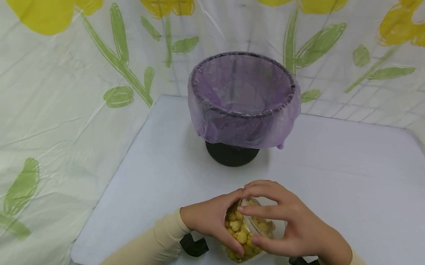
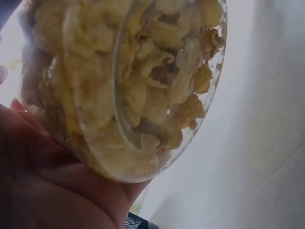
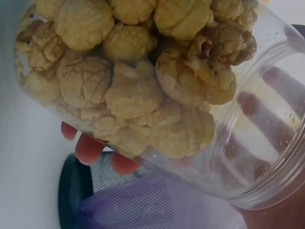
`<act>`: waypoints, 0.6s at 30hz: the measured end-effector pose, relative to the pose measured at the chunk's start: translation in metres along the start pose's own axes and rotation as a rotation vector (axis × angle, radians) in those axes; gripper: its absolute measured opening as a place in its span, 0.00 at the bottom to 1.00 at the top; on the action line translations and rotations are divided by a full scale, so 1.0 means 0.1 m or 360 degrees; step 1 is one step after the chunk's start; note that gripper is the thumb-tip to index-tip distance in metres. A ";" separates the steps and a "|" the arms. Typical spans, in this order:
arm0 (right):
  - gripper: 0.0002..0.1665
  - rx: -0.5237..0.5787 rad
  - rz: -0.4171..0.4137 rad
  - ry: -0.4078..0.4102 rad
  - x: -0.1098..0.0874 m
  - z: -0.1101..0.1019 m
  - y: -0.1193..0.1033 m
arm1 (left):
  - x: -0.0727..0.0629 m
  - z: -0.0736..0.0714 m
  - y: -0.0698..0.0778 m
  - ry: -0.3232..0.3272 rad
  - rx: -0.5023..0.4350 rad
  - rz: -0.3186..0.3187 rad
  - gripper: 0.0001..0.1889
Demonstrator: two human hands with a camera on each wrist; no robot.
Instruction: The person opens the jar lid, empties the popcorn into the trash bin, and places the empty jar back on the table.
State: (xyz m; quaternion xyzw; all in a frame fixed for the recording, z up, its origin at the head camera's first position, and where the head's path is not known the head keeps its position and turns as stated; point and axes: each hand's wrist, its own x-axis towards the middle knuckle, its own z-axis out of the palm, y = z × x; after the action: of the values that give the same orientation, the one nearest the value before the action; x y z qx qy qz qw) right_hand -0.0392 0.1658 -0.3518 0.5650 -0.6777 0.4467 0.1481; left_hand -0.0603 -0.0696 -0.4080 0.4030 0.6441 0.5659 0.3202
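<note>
Both hands are on a clear jar (image 1: 241, 234) of yellow caramel popcorn, held tilted above the near middle of the table. My left hand (image 1: 212, 215) grips the body, thumb along the near side. Its fingertips (image 3: 89, 149) show behind the jar in the right wrist view. On the other side, my right hand (image 1: 294, 223) curls spread fingers and thumb round the jar's see-through lid (image 3: 267, 191). The left wrist view shows the rounded base and the popcorn (image 2: 152, 76) inside.
A black mesh bin (image 1: 233, 154) lined with a purple bag (image 1: 241, 128) stands on the white table (image 1: 154, 161), just beyond my hands. Behind it hangs a flower-printed plastic sheet (image 1: 220, 34). Black wrist straps (image 1: 194, 246) sit at my cuffs.
</note>
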 end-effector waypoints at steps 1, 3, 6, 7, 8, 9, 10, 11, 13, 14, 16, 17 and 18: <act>0.29 0.0003 -0.0020 0.0008 0.01 -0.01 0.00 | -0.01 -0.01 0.00 -0.0024 -0.0047 -0.0012 0.52; 0.29 0.0008 -0.0049 0.0029 0.02 -0.03 -0.01 | -0.02 -0.02 0.01 -0.0065 -0.0117 -0.0018 0.53; 0.29 -0.0005 -0.0079 0.0083 0.04 -0.09 -0.01 | -0.04 -0.05 0.01 -0.0084 -0.0186 -0.0028 0.56; 0.29 -0.0008 -0.0079 0.0101 0.03 -0.12 0.00 | -0.04 -0.06 0.01 -0.0083 -0.0199 -0.0024 0.56; 0.28 -0.0008 -0.0072 0.0118 0.03 -0.14 0.00 | -0.04 -0.06 0.01 -0.0073 -0.0192 -0.0020 0.57; 0.28 -0.0007 -0.0060 0.0135 0.03 -0.16 0.00 | -0.04 -0.07 0.01 -0.0062 -0.0196 -0.0019 0.56; 0.28 -0.0011 -0.0039 0.0148 0.01 -0.18 0.01 | -0.05 -0.07 0.01 -0.0054 -0.0214 -0.0028 0.57; 0.28 -0.0013 -0.0014 0.0159 0.00 -0.21 0.01 | -0.05 -0.07 0.01 -0.0046 -0.0234 -0.0036 0.57; 0.28 -0.0045 0.0047 0.0182 -0.06 -0.24 0.03 | -0.06 -0.08 0.02 -0.0030 -0.0259 -0.0055 0.57; 0.28 -0.0072 0.0094 0.0191 -0.09 -0.26 0.04 | -0.06 -0.08 0.02 -0.0026 -0.0269 -0.0063 0.57; 0.28 -0.0152 0.0230 0.0203 -0.17 -0.29 0.05 | -0.07 -0.09 0.02 -0.0017 -0.0271 -0.0068 0.57; 0.27 -0.0195 0.0304 0.0205 -0.22 -0.31 0.06 | -0.07 -0.10 0.02 -0.0012 -0.0264 -0.0069 0.57; 0.27 -0.0243 0.0387 0.0204 -0.26 -0.33 0.07 | -0.07 -0.10 0.03 -0.0008 -0.0260 -0.0071 0.57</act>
State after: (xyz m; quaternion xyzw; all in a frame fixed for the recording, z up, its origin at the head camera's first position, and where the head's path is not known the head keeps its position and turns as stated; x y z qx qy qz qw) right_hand -0.0472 0.2073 -0.3547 0.4361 -0.7623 0.4436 0.1786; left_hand -0.0655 -0.0807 -0.4042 0.3626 0.6037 0.6082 0.3663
